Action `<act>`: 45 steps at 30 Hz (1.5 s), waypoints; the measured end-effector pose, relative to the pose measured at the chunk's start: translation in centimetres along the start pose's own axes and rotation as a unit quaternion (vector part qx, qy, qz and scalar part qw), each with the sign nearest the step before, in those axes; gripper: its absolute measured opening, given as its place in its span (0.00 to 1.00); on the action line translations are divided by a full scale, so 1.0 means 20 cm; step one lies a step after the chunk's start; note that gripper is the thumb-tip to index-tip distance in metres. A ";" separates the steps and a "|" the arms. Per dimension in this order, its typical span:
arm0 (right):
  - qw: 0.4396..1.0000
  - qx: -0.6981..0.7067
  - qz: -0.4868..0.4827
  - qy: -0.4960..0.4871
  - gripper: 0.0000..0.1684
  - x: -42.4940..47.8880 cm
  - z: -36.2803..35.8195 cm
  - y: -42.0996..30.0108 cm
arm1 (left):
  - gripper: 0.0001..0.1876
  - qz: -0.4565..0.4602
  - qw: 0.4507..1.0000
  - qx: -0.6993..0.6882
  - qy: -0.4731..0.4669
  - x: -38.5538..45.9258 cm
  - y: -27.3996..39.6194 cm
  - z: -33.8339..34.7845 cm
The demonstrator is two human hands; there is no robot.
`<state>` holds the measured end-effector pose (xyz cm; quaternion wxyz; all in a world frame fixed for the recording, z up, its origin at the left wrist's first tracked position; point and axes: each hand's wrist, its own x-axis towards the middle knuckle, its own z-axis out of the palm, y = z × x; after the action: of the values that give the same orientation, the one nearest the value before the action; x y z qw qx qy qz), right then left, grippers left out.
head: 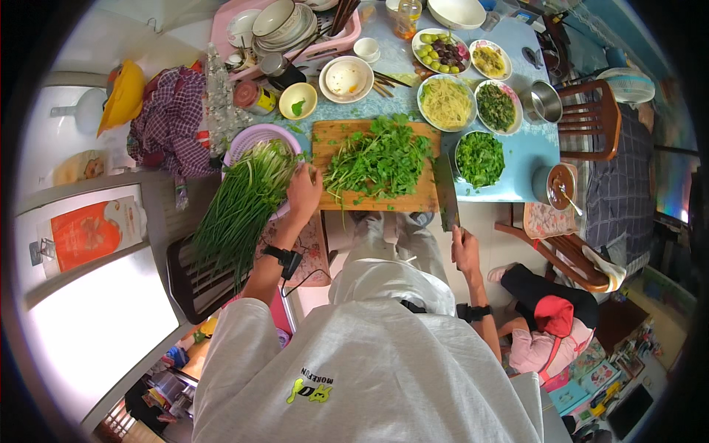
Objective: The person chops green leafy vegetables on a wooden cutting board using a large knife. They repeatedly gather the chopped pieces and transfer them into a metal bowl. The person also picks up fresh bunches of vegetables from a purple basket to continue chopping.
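Observation:
A wooden cutting board (376, 204) lies before me at the table's front edge, heaped with leafy cilantro (388, 160). My right hand (465, 249) grips the handle of a broad kitchen cleaver (447, 183). Its dark blade points away from me beside the board's right edge. At the left edge of the board is my left hand (306, 191), fingers curled by the cilantro stems; whether it pinches any is hidden. Left of it, a purple plastic colander (260, 131) holds long green chives (238, 205) that hang over its near side. Chopped greens (480, 159) fill a bowl right of the cleaver.
Dishes of noodles (446, 103), cooked greens (498, 107) and grapes (441, 51) stand at the back right. A steel pot (541, 103) and a pot of brown sauce (560, 187) sit near the right edge. Behind are stacked bowls (275, 22). A person (548, 332) is at lower right.

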<state>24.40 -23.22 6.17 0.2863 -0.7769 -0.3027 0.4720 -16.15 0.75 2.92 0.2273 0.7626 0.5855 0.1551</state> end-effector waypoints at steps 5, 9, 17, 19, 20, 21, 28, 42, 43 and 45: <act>1.000 0.007 0.004 0.004 0.30 -0.02 -0.02 -0.03 | 0.19 0.034 0.997 0.065 -0.011 -0.09 0.41 -0.16; 1.000 0.011 -0.002 -0.008 0.31 -0.01 -0.02 -0.03 | 0.18 0.025 0.992 0.123 -0.031 -0.15 0.33 0.01; 1.000 0.011 -0.007 -0.008 0.30 -0.01 -0.02 -0.01 | 0.11 0.038 0.997 0.066 -0.006 -0.16 0.33 -0.04; 1.000 0.013 -0.008 -0.009 0.30 0.00 -0.02 0.01 | 0.09 0.012 0.999 0.048 -0.022 -0.16 0.34 -0.10; 1.000 0.018 -0.008 -0.010 0.31 0.00 -0.01 0.03 | 0.09 -0.001 0.999 0.039 -0.031 -0.16 0.35 -0.13; 1.000 0.022 -0.008 -0.011 0.31 0.00 -0.01 0.04 | 0.09 0.012 0.999 0.037 -0.023 -0.16 0.38 -0.18; 1.000 0.023 -0.009 -0.009 0.30 -0.02 0.00 0.02 | 0.10 0.085 0.986 0.138 -0.049 -0.10 0.46 -0.34; 1.000 0.006 -0.001 -0.004 0.31 0.00 -0.02 0.04 | 0.09 0.078 0.988 0.131 -0.039 -0.03 0.74 -0.86; 1.000 0.011 -0.008 -0.003 0.31 0.00 -0.02 0.05 | 0.09 0.068 0.988 0.131 -0.045 -0.03 0.76 -0.93; 1.000 0.017 -0.023 0.003 0.32 0.00 -0.02 0.07 | 0.09 0.050 0.989 0.128 -0.056 -0.03 0.77 -1.06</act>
<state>25.12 -24.12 5.32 0.3110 -0.7663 -0.3116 0.4679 -14.21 0.48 29.11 0.1521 0.8210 0.5483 0.0471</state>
